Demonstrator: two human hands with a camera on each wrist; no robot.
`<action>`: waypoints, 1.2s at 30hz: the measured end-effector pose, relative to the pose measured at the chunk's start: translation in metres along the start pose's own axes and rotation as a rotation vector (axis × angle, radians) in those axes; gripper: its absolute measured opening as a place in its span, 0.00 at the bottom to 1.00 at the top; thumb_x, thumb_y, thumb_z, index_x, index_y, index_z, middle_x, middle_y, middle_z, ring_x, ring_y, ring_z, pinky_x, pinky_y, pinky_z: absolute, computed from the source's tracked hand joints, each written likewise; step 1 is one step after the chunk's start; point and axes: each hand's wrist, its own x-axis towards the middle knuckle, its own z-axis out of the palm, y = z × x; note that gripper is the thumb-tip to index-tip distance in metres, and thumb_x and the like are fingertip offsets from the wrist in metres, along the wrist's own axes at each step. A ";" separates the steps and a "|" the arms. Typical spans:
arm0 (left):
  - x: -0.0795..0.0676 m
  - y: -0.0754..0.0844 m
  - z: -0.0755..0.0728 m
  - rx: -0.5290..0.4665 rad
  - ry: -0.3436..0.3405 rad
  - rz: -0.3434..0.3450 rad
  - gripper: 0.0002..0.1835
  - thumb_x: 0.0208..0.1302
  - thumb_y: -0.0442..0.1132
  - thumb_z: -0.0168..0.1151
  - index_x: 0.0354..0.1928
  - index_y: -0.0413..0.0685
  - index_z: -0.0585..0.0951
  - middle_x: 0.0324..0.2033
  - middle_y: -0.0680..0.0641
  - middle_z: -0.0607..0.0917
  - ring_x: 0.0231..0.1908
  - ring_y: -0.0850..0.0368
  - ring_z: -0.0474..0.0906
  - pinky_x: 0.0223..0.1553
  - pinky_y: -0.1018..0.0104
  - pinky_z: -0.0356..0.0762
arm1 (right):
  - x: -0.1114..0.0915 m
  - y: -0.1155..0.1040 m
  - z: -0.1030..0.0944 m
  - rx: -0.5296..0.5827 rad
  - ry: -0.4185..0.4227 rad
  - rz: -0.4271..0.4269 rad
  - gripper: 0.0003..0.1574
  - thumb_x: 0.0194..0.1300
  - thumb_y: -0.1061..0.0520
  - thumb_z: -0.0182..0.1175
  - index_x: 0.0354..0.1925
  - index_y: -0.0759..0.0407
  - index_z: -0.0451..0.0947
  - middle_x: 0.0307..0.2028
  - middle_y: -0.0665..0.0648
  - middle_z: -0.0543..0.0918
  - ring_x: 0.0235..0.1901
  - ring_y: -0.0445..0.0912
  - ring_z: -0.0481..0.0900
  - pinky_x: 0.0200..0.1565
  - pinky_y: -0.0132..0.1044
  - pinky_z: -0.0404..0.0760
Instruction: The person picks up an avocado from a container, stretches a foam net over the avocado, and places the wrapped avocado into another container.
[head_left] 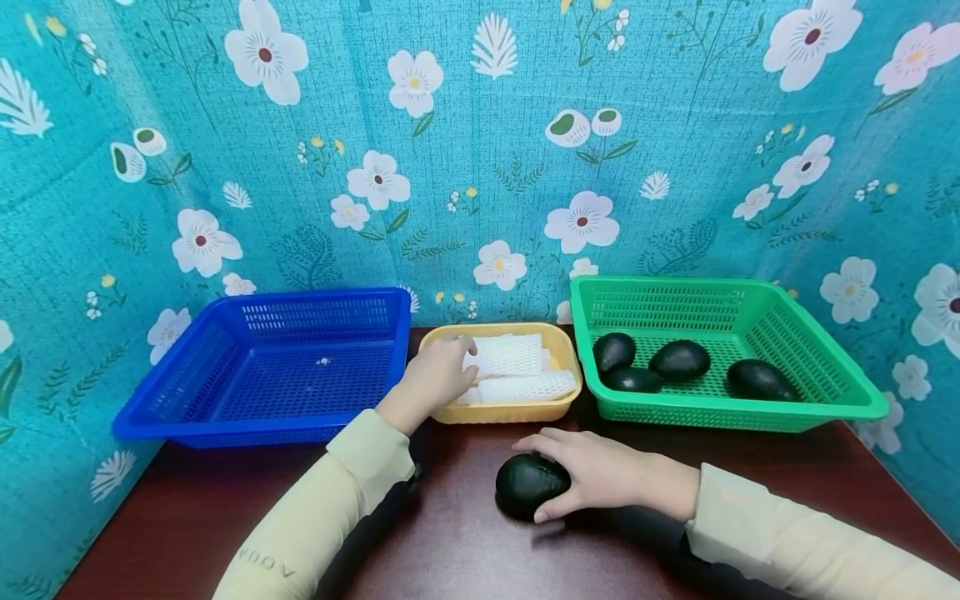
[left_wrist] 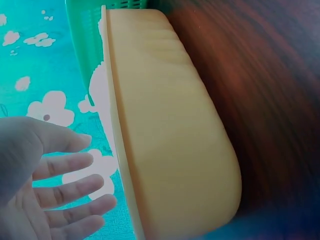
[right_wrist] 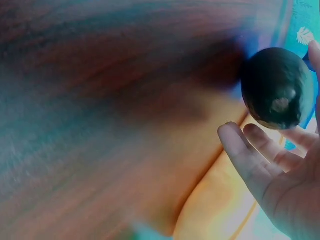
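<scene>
Basket in blue plastic (head_left: 300, 379) stands at the far left corner of a dark wooden tabletop (head_left: 465, 546). Next, a person's left hand (head_left: 444, 372) reaches over the left end of a yellow tray (head_left: 510, 412), fingers spread and gently bent, gripping nothing; whether the fingertips touch the white mesh sleeves (head_left: 510, 357) inside is unclear. The tray sits midway along the far edge. In front of it, well in from that edge, a dark avocado (head_left: 528, 485) is held between the right hand's (head_left: 600, 471) thumb and fingers. Four more avocados (head_left: 680, 361) lie in a green basket (head_left: 731, 410) at the far right corner.
</scene>
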 end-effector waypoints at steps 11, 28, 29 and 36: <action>0.019 -0.004 0.006 -0.002 -0.076 0.001 0.27 0.69 0.40 0.68 0.68 0.44 0.75 0.65 0.40 0.77 0.62 0.44 0.76 0.62 0.52 0.74 | -0.002 -0.003 -0.018 0.006 -0.002 0.020 0.50 0.62 0.27 0.65 0.70 0.55 0.70 0.61 0.54 0.77 0.53 0.46 0.81 0.53 0.46 0.81; 0.029 0.000 0.018 0.033 -0.125 -0.004 0.35 0.68 0.37 0.68 0.75 0.42 0.67 0.74 0.39 0.66 0.72 0.42 0.64 0.70 0.52 0.62 | -0.007 -0.002 -0.038 -0.027 0.114 -0.006 0.37 0.66 0.35 0.67 0.63 0.54 0.76 0.55 0.53 0.81 0.45 0.47 0.80 0.46 0.40 0.81; 0.029 0.001 0.019 0.038 -0.122 -0.002 0.35 0.68 0.37 0.68 0.75 0.43 0.67 0.74 0.40 0.66 0.72 0.43 0.64 0.71 0.52 0.62 | -0.007 -0.002 -0.039 -0.031 0.118 -0.002 0.37 0.66 0.35 0.67 0.63 0.55 0.76 0.54 0.52 0.81 0.44 0.46 0.79 0.45 0.40 0.81; 0.031 0.003 0.021 0.048 -0.121 -0.030 0.32 0.69 0.34 0.67 0.73 0.44 0.70 0.69 0.41 0.73 0.66 0.44 0.71 0.68 0.52 0.67 | -0.009 0.000 -0.046 -0.079 0.162 0.005 0.33 0.67 0.42 0.69 0.63 0.56 0.77 0.54 0.52 0.82 0.45 0.42 0.81 0.46 0.41 0.82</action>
